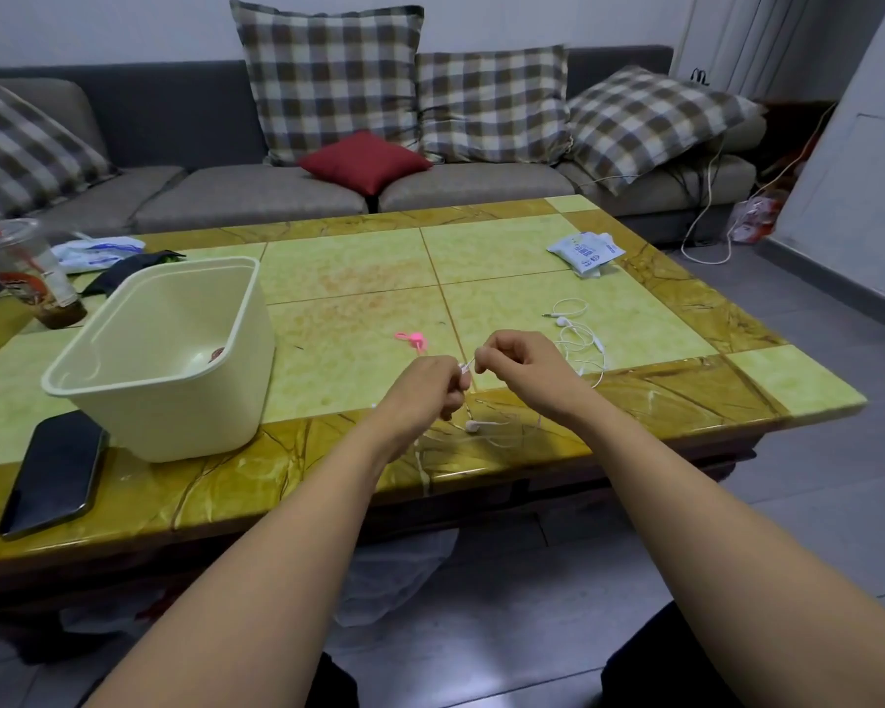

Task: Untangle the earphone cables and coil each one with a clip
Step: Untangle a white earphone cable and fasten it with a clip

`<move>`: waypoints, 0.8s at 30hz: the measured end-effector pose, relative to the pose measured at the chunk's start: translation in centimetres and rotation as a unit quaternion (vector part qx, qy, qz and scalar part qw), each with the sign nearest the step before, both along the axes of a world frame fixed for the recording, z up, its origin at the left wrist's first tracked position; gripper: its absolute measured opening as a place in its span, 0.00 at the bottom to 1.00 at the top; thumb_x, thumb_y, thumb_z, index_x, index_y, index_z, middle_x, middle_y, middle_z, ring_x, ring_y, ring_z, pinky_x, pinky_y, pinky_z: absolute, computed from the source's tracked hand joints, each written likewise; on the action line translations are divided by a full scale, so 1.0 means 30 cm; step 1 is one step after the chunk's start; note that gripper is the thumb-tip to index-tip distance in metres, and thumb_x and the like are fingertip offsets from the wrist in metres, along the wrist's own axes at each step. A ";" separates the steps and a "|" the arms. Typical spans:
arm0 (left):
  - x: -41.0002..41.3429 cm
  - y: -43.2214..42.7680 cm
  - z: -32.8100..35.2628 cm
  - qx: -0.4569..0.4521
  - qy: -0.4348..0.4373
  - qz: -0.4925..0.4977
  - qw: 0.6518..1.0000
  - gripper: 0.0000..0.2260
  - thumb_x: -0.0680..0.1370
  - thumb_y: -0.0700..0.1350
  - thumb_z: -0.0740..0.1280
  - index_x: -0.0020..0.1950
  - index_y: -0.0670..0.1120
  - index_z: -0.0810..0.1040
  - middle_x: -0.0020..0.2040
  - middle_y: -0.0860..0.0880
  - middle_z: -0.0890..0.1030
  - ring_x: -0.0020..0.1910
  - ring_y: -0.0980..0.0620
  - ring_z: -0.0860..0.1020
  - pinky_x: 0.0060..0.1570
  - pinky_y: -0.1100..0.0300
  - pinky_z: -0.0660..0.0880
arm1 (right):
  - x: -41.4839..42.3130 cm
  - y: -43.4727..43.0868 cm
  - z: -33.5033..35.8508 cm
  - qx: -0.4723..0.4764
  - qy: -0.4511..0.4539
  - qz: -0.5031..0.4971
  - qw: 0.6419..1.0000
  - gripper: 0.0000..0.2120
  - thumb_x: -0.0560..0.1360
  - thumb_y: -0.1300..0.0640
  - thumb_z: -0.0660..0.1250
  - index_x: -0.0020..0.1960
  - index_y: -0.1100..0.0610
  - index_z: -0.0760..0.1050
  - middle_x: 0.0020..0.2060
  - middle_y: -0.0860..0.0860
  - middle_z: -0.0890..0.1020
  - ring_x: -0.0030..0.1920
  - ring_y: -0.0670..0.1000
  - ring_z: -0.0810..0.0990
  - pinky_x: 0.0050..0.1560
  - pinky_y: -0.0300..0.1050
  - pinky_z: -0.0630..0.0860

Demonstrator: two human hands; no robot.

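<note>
Currently held cable [465,367]: white earphone lead, lower centre of frame, pinched between both hands just above the near table edge; its earbud [473,426] and slack lie on the table right below the hands.
Left hand [430,388]: fingers curled in, narrow pinch on the held cable.
Right hand [517,360]: fingers curled, pinching the same lead just beside the left hand's pinch.
Second earphone set [578,332]: loose white loops on the table [532,232], right of the right hand, uncoiled, no clip on it.
Pink clip [412,340]: lies unused on the table, just above the left hand.
Progress: early by my read. Nothing is coiled and no clip is fitted; the step in hand looks like picking a knot or finding an end.
Left to do: finish freeing the leads, coil both, clip both.
Hedge: the right hand hides where the two leads meet, so I cannot tell whether they are already apart.
Clip count: only one is plainly seen; a reddish bit inside the cream tub [164,350], left of centre, may be another.
Writing, white packet [586,252]: upper right of the table, blue print, too small to read.
Writing, cup [21,278]: far left, red and dark print, not legible.
Writing, phone [52,472]: lower left, dark screen, no logo visible.
</note>
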State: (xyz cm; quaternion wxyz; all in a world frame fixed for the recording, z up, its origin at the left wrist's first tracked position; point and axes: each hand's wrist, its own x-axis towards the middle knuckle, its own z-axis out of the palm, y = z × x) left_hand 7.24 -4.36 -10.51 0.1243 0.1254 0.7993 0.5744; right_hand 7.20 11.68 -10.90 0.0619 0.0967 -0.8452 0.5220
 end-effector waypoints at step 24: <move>-0.001 -0.016 0.044 0.213 0.007 -0.019 0.977 0.14 0.83 0.43 0.54 0.38 0.45 0.70 0.27 0.51 0.65 0.30 0.51 0.61 0.32 0.61 0.62 | -0.004 0.003 0.021 -0.038 0.036 -0.044 0.998 0.11 0.80 0.54 0.64 0.41 0.55 0.77 0.31 0.59 0.75 0.33 0.49 0.67 0.35 0.44 0.63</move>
